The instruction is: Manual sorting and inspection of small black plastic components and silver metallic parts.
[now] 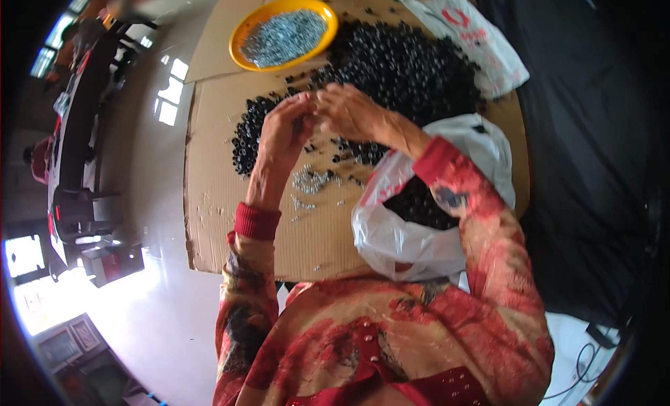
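Observation:
My left hand (287,121) and my right hand (347,113) meet above the cardboard, fingertips bent toward each other. Whatever lies between the fingers is too small to make out. Just beyond them spreads a large heap of small black plastic parts (412,74). A smaller group of black parts (246,137) lies left of my left wrist. Between my forearms, small silvery metal pieces (310,181) are scattered on the cardboard. Under my right forearm stands a white plastic bag (412,245), its mouth open on more black parts inside.
A yellow-orange bowl (239,51) full of small silvery metal pieces sits at the far left of the cardboard sheet (223,231). A flat white plastic bag with red print (488,39) lies at the far right. Dark sheeting (579,161) covers the right side. Furniture stands across the floor at left.

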`<move>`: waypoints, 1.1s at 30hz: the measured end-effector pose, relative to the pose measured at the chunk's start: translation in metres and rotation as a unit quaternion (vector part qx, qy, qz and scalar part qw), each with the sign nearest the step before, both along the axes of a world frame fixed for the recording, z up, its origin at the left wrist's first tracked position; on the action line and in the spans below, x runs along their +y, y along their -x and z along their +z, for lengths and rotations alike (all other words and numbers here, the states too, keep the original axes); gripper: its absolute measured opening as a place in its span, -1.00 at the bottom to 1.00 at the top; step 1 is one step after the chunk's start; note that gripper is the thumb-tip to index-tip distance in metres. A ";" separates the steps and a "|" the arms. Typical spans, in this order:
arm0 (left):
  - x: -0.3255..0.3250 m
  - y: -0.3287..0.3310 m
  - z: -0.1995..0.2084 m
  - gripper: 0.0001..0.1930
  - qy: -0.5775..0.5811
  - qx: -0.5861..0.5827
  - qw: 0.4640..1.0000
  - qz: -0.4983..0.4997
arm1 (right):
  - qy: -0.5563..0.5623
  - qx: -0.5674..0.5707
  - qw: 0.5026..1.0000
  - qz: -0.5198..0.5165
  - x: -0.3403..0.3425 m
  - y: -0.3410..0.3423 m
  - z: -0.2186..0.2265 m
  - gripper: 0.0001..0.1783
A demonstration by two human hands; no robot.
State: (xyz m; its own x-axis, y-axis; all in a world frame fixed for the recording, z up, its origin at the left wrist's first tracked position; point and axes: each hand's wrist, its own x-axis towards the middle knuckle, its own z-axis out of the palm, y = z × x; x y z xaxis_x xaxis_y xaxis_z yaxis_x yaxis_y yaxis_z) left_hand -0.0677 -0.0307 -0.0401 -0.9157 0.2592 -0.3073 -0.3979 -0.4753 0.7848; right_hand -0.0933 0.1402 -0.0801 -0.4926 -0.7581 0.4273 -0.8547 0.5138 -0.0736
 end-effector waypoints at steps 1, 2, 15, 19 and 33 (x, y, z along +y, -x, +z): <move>0.006 0.004 0.008 -0.85 0.017 -0.014 1.000 0.011 | 0.038 0.020 0.999 -0.012 0.004 0.011 -0.003 -0.77; 0.007 0.004 0.004 -0.85 0.034 -0.025 0.999 0.011 | 0.040 0.018 0.999 -0.021 0.009 0.007 -0.010 -0.77; 0.024 0.014 0.099 -0.79 0.124 0.292 0.941 0.115 | -0.045 -0.056 0.997 -0.021 0.050 -0.030 -0.015 -0.78; 0.041 0.003 0.112 -0.80 0.224 0.383 0.876 0.191 | -0.056 -0.102 0.993 -0.034 0.055 -0.032 -0.020 -0.75; -0.013 0.007 0.039 -0.82 0.436 0.388 0.805 0.111 | -0.015 -0.144 0.989 -0.021 0.057 -0.029 -0.016 -0.74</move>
